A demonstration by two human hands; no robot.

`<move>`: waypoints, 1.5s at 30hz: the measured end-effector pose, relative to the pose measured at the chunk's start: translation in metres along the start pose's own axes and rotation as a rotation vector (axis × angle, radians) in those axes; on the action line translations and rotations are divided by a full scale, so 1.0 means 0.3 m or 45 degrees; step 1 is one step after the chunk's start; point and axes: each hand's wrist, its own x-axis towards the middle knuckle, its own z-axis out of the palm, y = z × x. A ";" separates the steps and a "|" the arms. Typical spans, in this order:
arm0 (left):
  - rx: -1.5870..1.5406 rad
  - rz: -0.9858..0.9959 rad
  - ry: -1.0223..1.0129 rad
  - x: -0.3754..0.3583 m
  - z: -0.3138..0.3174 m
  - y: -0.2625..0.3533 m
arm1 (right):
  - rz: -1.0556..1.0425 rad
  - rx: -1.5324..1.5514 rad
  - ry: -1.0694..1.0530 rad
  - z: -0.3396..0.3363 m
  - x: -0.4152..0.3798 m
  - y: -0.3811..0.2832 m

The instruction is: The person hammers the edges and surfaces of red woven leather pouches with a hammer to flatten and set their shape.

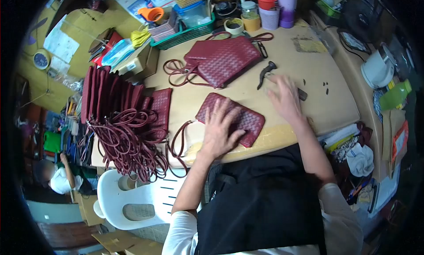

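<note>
My left hand (218, 129) lies flat, fingers spread, on a burgundy woven-pattern wristlet pouch (250, 120) near the table's front edge. The pouch's strap (176, 138) loops out to the left. Over a claw hammer (266, 74) is my right hand (286, 96), slightly blurred, thumb apart from the bent fingers. The hammer's head shows beyond the fingertips and its handle end past the wrist side; the hand hides the middle. Behind the pouch sit stacked burgundy woven pouches (229, 56) with straps.
A row of burgundy pouches (112, 93) with tangled straps stands at the table's left. A green basket (185, 36), cups (268, 17) and a tape roll (233, 26) line the back. Small dark pieces (327, 90) lie right. A white chair (145, 195) and another person (66, 177) are at left.
</note>
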 end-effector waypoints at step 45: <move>0.164 -0.160 -0.052 -0.084 0.090 0.109 | 0.209 -0.203 -0.744 -0.184 -0.076 -0.109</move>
